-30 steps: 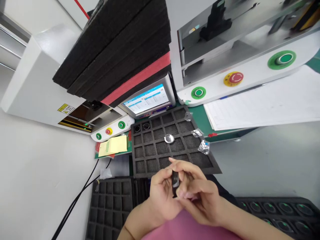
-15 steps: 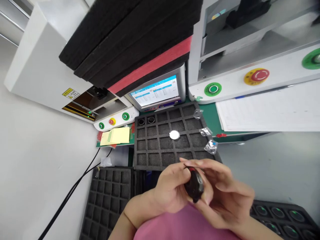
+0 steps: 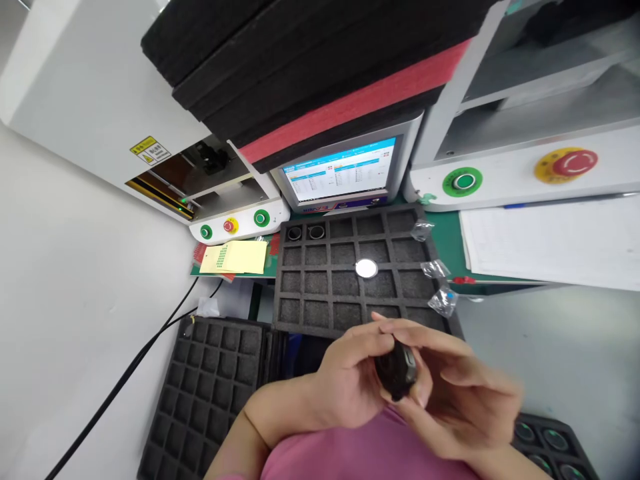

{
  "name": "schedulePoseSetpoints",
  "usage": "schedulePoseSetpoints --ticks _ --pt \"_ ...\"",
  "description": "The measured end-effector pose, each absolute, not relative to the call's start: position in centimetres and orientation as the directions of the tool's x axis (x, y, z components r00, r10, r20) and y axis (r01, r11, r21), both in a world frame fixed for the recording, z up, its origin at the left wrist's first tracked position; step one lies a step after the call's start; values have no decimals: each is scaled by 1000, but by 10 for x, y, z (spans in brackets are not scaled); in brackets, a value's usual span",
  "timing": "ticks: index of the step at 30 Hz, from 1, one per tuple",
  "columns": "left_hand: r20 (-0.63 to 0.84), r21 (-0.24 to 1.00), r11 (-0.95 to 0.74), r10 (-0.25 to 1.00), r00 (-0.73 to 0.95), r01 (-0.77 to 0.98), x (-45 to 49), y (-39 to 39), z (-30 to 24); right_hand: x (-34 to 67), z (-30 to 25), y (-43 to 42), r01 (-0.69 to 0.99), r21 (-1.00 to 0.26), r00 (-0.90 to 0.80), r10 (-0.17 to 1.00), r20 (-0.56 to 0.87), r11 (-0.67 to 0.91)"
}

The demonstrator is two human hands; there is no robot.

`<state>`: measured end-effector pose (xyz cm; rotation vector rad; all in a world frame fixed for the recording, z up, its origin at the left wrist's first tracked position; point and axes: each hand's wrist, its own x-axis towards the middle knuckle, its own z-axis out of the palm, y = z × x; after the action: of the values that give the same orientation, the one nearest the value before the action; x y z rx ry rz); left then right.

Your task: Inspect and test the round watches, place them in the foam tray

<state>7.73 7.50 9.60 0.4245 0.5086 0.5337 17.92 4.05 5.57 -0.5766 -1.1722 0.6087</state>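
Observation:
Both hands meet in front of my chest around a black watch case (image 3: 396,372), which has a silvery strip on its side. My left hand (image 3: 350,373) grips it from the left, thumb lying along its upper edge. From the right, my right hand (image 3: 460,387) closes its fingers around the other side; part of the case is hidden by them. Just beyond the hands lies a dark foam tray (image 3: 345,323) with square compartments. On its dividers rests a white round disc (image 3: 367,268). Two black round cases (image 3: 317,232) sit in compartments at the tray's far left.
Crumpled clear plastic bits (image 3: 443,301) lie along the tray's right edge. Behind stands a monitor (image 3: 345,170) beneath stacked black foam (image 3: 320,80). White machines with buttons (image 3: 463,181) flank it. Papers (image 3: 555,240) lie right, yellow cards (image 3: 245,257) left. More foam trays (image 3: 210,393) stand lower left.
The camera view has shifted, so the tray and machines appear slightly displaced. Both hands keep holding the watch case, which is turned slightly; its red patch no longer shows.

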Motion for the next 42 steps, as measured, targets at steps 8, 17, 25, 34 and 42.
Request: schedulePoseSetpoints --ticks 8,17,25,34,42 --pt "-325 697 702 489 809 -144 68 89 71 187 40 32 -42 -770 252 752 609 637" --pt "-160 662 -199 904 396 722 79 165 22 209 22 26 50 -832 549 681 484 552" --pt "-200 769 -106 897 395 631 89 183 15 210 22 23 172 -809 525 642 559 563" --pt "-350 890 455 680 644 4 65 154 72 210 20 19 117 -841 576 654 491 528" --pt "-436 612 765 538 721 -200 54 130 84 208 25 17 127 -828 541 662 519 546"
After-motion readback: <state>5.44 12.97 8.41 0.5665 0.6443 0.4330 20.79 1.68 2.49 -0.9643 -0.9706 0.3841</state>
